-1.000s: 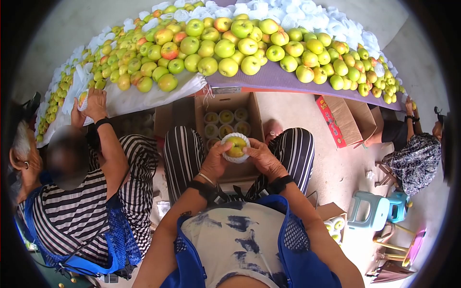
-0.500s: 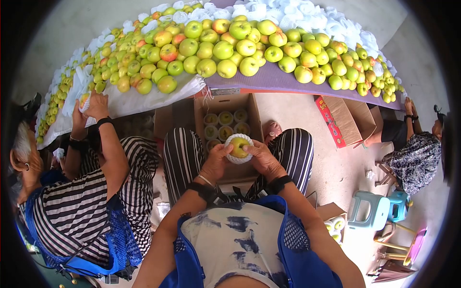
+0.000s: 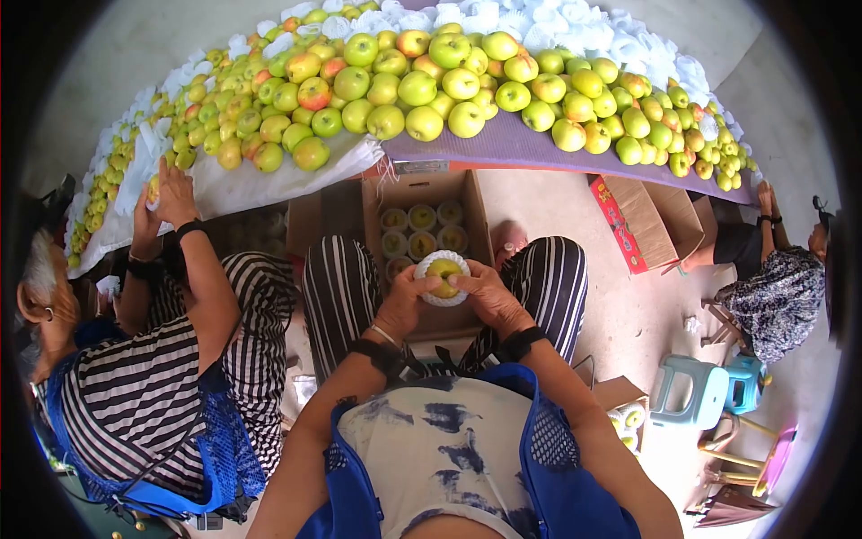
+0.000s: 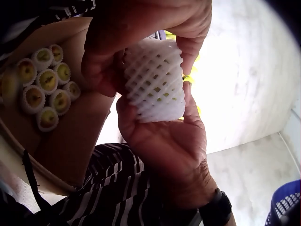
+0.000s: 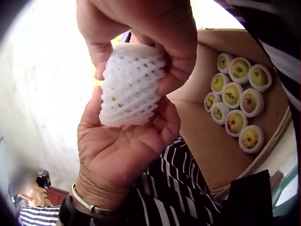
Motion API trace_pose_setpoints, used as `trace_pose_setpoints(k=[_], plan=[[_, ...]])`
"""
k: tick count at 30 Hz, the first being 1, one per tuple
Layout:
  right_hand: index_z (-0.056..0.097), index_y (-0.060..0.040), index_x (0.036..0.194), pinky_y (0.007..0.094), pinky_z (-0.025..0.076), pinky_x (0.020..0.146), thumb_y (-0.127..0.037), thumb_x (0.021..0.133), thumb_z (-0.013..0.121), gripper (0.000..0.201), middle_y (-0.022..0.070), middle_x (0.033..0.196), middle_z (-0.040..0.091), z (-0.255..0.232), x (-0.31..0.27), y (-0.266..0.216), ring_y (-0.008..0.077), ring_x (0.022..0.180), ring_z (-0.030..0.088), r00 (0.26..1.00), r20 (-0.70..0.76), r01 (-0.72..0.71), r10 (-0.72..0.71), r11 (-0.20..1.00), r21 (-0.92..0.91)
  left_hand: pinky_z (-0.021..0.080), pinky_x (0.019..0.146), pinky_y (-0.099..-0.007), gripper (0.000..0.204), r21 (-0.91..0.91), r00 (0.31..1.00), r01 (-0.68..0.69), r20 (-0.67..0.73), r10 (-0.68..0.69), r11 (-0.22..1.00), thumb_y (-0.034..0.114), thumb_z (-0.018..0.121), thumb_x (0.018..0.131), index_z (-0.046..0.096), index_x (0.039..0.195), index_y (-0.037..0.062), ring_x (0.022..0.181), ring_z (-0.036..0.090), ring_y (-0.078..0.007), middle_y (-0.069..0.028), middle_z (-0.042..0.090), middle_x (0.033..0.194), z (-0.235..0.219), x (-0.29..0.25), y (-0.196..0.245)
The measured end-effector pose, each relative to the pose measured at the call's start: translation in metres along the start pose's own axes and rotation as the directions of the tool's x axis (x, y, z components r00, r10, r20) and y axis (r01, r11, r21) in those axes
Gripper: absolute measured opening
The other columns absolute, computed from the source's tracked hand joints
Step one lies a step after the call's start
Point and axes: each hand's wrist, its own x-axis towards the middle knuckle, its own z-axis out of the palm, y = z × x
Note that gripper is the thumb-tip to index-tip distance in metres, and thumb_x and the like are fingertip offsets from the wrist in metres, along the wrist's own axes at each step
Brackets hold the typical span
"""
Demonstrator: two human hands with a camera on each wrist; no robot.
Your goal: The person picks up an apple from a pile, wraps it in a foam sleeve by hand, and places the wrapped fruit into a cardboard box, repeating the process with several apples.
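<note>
Between both hands, in front of the knees, is a yellow-green apple point(image 3: 444, 277) in a white foam net sleeve point(image 4: 155, 82). The left hand point(image 3: 400, 304) grips its left side, with the thumb up by the sleeve's rim. On the opposite side the right hand point(image 3: 496, 298) holds it the same way. Fingers of both hands curl round the netting in the wrist views, and green skin shows through the mesh. Below and beyond the hands stands an open cardboard box point(image 3: 478, 202) with several sleeved apples point(image 5: 232, 94) in rows.
A long heap of loose apples point(image 3: 386, 90) covers the table, with white foam sleeves point(image 3: 575, 27) piled behind. At left a person in stripes point(image 3: 135, 395) handles another apple. Another box point(image 3: 651, 225), a blue stool point(image 3: 691, 395) and a further person point(image 3: 777, 301) are at right.
The sleeved apple has shifted and turned slightly between the two hands, which keep their grip. At left, the neighbouring person's hands have moved a little on their own apple.
</note>
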Motion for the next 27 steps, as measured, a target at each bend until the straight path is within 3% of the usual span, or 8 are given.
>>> trace_pose_setpoints(k=[4,8,11,17,20,23,26,27], plan=[[0.041,-0.0002,0.124,0.0324,0.038,0.093,-0.018,0.064,0.075,0.071,0.0180,0.119,0.047,0.000,0.001,-0.002,0.0252,0.111,0.047,0.984,-0.081,0.106,-0.157,0.891,-0.442,0.049,0.077,-0.0285,0.039,0.134,0.999,-0.019,-0.048,0.025,0.991,0.014,0.065,0.071,0.051,0.106,0.0007,0.086,0.059,-0.0170,-0.0073,0.057,0.096,-0.005,0.001,0.000],[0.035,-0.0106,0.132,0.0374,0.035,0.098,-0.022,0.056,0.078,0.088,0.0240,0.131,0.033,0.007,0.007,-0.006,0.0366,0.121,0.036,0.904,0.228,0.366,-0.362,0.376,-0.851,0.049,0.067,-0.0269,0.034,0.359,0.984,-0.030,-0.155,0.091,0.933,0.013,0.065,0.070,0.052,0.100,0.0022,0.078,0.058,-0.0151,-0.0056,0.057,0.089,-0.002,0.001,0.000],[0.040,-0.0144,0.127,0.0417,0.038,0.094,-0.020,0.055,0.077,0.081,0.0242,0.128,0.035,0.036,0.003,-0.011,0.0431,0.114,0.039,0.930,0.293,0.321,-0.223,0.105,-0.941,0.047,0.061,-0.0245,0.031,0.371,0.972,0.041,-0.232,0.049,0.928,0.014,0.064,0.071,0.052,0.097,0.0035,0.073,0.056,-0.0133,-0.0044,0.056,0.086,-0.009,0.007,-0.003],[0.047,-0.0129,0.116,0.0443,0.043,0.084,-0.016,0.054,0.077,0.069,0.0216,0.118,0.043,0.048,0.040,-0.014,0.0408,0.100,0.047,0.909,0.339,0.364,-0.242,0.065,-0.929,0.045,0.063,-0.0233,0.032,0.214,0.983,-0.047,-0.164,0.083,0.976,0.019,0.058,0.077,0.051,0.105,0.0048,0.073,0.054,-0.0130,-0.0036,0.055,0.087,-0.002,-0.009,0.029],[0.049,-0.0103,0.114,0.0401,0.043,0.085,-0.016,0.052,0.077,0.068,0.0205,0.108,0.050,0.046,0.067,-0.039,0.0381,0.100,0.049,0.900,0.338,0.397,-0.276,0.194,-0.897,0.044,0.074,-0.0295,0.037,0.101,0.950,-0.170,-0.248,0.190,0.980,0.022,0.052,0.082,0.048,0.113,0.0040,0.088,0.054,-0.0157,-0.0063,0.056,0.097,-0.006,-0.012,0.047],[0.050,-0.0114,0.113,0.0353,0.045,0.084,-0.014,0.052,0.075,0.066,0.0196,0.106,0.052,0.045,0.094,-0.054,0.0332,0.095,0.054,0.957,0.187,0.221,-0.222,0.138,-0.965,0.040,0.085,-0.0355,0.042,0.107,0.924,-0.305,-0.209,0.321,0.946,0.027,0.048,0.085,0.044,0.119,0.0024,0.102,0.051,-0.0201,-0.0102,0.054,0.110,-0.009,-0.025,0.079],[0.052,-0.0060,0.110,0.0346,0.047,0.080,-0.013,0.052,0.075,0.063,0.0166,0.093,0.061,0.045,0.124,-0.055,0.0341,0.092,0.057,0.994,0.096,0.109,-0.061,0.285,-0.952,0.038,0.089,-0.0360,0.049,0.156,0.897,-0.421,-0.078,0.436,0.894,0.032,0.049,0.085,0.041,0.121,0.0002,0.109,0.049,-0.0243,-0.0145,0.051,0.118,-0.024,-0.034,0.111],[0.050,-0.0042,0.112,0.0352,0.049,0.074,-0.012,0.051,0.074,0.065,0.0162,0.090,0.061,0.044,0.133,-0.046,0.0309,0.084,0.061,0.997,0.068,0.040,0.044,0.469,-0.882,0.038,0.089,-0.0361,0.050,0.100,0.893,-0.447,-0.018,0.450,0.889,0.033,0.049,0.084,0.041,0.121,0.0002,0.109,0.049,-0.0250,-0.0153,0.051,0.117,-0.030,-0.036,0.119]])
